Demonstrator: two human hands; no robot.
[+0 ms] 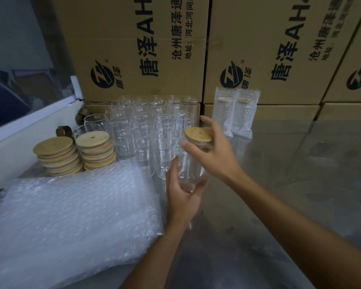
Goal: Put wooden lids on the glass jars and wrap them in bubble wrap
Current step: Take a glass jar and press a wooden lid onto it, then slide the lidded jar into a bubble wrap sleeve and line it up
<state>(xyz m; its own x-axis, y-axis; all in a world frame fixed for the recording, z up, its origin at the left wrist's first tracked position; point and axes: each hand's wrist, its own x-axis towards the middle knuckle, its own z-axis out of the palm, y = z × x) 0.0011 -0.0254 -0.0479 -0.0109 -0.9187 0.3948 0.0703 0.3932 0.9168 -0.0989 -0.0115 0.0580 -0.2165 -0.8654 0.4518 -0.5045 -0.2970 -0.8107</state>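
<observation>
Nearest you, your left hand (183,197) cups the base of a glass jar (191,163), fingers curled around it. Your right hand (214,151) grips its wooden lid (198,134) on top. Bubble wrap (71,215) lies left; lid stacks (75,153) and empty jars (150,126) stand behind, two wrapped jars (234,113) against the cartons (258,49).

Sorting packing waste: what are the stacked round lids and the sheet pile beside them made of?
Stacked lids: apparently bamboo or light wood, matte, with faint grain, pale tan.
Sheet pile: clear plastic bubble wrap, glossy, with rows of air pockets.
</observation>
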